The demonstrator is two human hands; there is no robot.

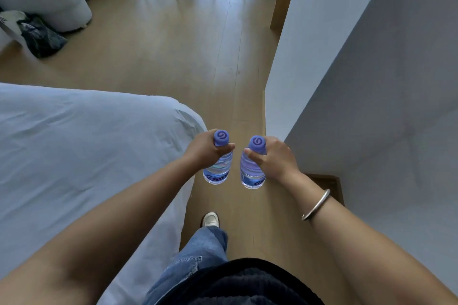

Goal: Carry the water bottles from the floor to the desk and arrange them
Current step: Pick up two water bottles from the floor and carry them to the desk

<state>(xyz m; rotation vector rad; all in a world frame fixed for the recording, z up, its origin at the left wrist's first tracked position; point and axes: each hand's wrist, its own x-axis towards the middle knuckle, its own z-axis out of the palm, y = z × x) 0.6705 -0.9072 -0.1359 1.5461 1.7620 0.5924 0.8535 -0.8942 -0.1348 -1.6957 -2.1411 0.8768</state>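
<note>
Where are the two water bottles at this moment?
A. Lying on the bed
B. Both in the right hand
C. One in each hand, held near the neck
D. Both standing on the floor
C: the left hand grips one bottle just under its purple cap, the right hand grips the other bottle the same way, both hanging above the wooden floor.

Purple-capped clear bottles (218,168), white bed (74,156), light wood floor (198,57)
</note>
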